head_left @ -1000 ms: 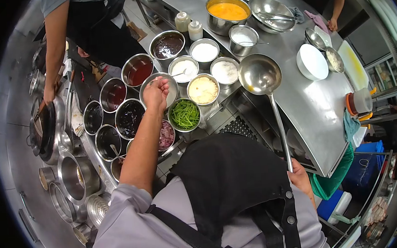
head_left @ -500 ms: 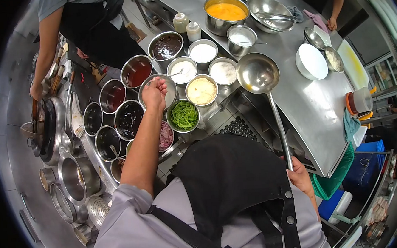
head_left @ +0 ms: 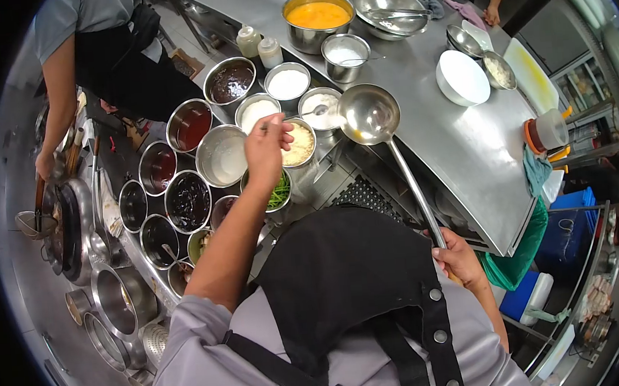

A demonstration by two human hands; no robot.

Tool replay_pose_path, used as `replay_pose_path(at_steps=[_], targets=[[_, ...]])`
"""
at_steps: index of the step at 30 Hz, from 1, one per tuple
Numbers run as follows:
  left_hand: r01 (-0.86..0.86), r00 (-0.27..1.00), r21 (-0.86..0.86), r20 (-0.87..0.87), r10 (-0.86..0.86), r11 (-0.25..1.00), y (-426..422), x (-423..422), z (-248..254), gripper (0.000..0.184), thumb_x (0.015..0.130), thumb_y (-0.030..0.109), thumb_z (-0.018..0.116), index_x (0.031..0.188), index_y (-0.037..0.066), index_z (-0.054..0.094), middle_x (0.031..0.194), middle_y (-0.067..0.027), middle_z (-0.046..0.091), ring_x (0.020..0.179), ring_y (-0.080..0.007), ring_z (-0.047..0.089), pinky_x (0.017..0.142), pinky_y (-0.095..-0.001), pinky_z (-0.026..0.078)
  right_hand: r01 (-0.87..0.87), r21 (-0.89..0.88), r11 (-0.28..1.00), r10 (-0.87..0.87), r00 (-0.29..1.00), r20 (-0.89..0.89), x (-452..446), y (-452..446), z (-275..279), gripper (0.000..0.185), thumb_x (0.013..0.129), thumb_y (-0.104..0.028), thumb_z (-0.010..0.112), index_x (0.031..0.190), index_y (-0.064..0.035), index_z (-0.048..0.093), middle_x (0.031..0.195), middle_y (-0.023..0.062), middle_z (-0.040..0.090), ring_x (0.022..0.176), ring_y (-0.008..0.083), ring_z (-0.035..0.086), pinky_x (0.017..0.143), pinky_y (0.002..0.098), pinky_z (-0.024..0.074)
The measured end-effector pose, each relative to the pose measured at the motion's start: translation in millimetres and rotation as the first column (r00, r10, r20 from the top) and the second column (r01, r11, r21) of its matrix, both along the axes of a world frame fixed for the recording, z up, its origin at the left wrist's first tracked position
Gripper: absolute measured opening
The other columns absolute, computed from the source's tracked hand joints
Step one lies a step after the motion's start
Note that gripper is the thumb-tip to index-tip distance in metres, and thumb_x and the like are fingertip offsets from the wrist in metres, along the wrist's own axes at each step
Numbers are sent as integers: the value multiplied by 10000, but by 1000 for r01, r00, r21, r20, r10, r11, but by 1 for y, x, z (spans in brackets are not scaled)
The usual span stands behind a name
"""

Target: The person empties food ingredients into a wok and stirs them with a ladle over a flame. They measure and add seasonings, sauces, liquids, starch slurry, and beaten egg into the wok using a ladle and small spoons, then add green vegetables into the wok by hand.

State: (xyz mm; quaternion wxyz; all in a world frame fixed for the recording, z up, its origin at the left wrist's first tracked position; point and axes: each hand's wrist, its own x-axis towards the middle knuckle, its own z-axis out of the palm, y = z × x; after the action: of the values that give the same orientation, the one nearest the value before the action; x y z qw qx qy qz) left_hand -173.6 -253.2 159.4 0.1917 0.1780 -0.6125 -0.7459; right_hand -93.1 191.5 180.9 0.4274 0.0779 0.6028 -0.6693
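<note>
My left hand (head_left: 267, 149) is closed round the handle of a small spoon (head_left: 318, 110). The spoon's bowl is over a steel pot of white powder (head_left: 330, 122); whether it touches the powder I cannot tell. Beneath and beside the hand stand a pot of pale yellow crumbly food (head_left: 299, 147), a pot of white seasoning (head_left: 253, 111), and a pot of cut green stalks (head_left: 279, 194), partly hidden by my wrist. My right hand (head_left: 459, 256) grips the handle of a large steel ladle (head_left: 369, 115). The ladle's bowl is tilted up beside the spoon's pot and holds a little liquid.
Pots of dark and red sauces (head_left: 188, 200) crowd the left. A pot of orange liquid (head_left: 318, 13), squeeze bottles (head_left: 269, 52) and a white bowl (head_left: 463, 78) stand on the steel counter (head_left: 457, 154). A co-worker's hand (head_left: 45, 166) is by a wok at left; another person stands at top right.
My left hand has moved right and taken hold of the spoon, carrying it from one white pot to the pot at its right. The ladle stays in my right hand. The view has shifted slightly.
</note>
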Motion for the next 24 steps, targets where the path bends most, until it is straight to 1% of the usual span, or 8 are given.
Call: replay_pose_path(at_steps=[2, 4, 5, 13, 17, 19, 23, 24], targets=[[31, 999, -58, -23, -32, 998, 12, -1, -2, 268, 1060, 199, 567, 1168, -39, 627, 901, -100, 700, 709, -112, 621, 605, -246, 492, 16, -32, 999, -15, 1000, 27, 1, 0, -2, 372, 922, -31, 621, 1289, -49, 564, 647, -20, 515, 451, 64, 474, 417, 214, 418], [67, 998, 97, -21, -65, 993, 16, -1, -6, 279, 1071, 218, 552, 1181, -28, 623, 923, -105, 696, 730, -125, 625, 622, -239, 481, 24, -55, 998, -21, 999, 50, 2, 1, -3, 383, 921, -35, 624, 1299, -50, 566, 633, -23, 506, 444, 63, 464, 415, 214, 414], [71, 997, 97, -20, -70, 993, 17, 0, -6, 279, 1071, 218, 552, 1181, -28, 623, 923, -105, 696, 730, -125, 625, 622, -239, 481, 29, -56, 998, -26, 998, 51, 2, 1, -2, 383, 921, -35, 624, 1299, -50, 566, 633, -23, 506, 444, 63, 464, 415, 214, 414], [-105, 995, -137, -13, 104, 985, -17, 22, 14, 272, 1063, 232, 575, 1167, -7, 653, 891, -85, 707, 701, -113, 621, 606, -227, 477, 22, -50, 998, -19, 998, 67, 2, 6, 4, 403, 916, -35, 628, 1314, -50, 569, 635, -25, 501, 454, 54, 456, 412, 207, 399], [-56, 998, -187, 11, 59, 981, -41, 43, 7, 264, 1059, 224, 583, 1158, -6, 666, 883, -77, 711, 694, -99, 622, 599, -230, 484, 31, -45, 999, -27, 997, 78, 8, 12, 9, 416, 903, -39, 635, 1312, -41, 566, 642, -25, 499, 458, 52, 448, 410, 205, 393], [-70, 996, -220, 45, 82, 973, -45, 53, -3, 260, 1056, 218, 587, 1151, -11, 666, 884, -81, 713, 689, -98, 622, 594, -231, 486, 53, -87, 995, -47, 996, 71, 10, 13, 10, 481, 893, -27, 660, 1359, -4, 545, 681, -51, 541, 500, 14, 483, 442, 166, 383], [-43, 992, -218, 108, 68, 975, -41, 60, -28, 253, 1061, 210, 573, 1150, -11, 655, 876, -86, 712, 675, -107, 623, 580, -220, 478, 66, -94, 993, -61, 997, 57, 11, 15, 9, 492, 881, -35, 673, 1354, 5, 544, 676, -46, 548, 485, 18, 475, 442, 165, 381], [-77, 989, -117, 115, 91, 990, -39, 60, -30, 245, 1061, 207, 570, 1155, -7, 646, 872, -87, 711, 670, -112, 625, 576, -221, 478, 63, -94, 994, -57, 997, 56, 12, 15, 9, 492, 881, -35, 673, 1354, 5, 544, 676, -46, 548, 485, 18, 475, 442, 165, 381]])
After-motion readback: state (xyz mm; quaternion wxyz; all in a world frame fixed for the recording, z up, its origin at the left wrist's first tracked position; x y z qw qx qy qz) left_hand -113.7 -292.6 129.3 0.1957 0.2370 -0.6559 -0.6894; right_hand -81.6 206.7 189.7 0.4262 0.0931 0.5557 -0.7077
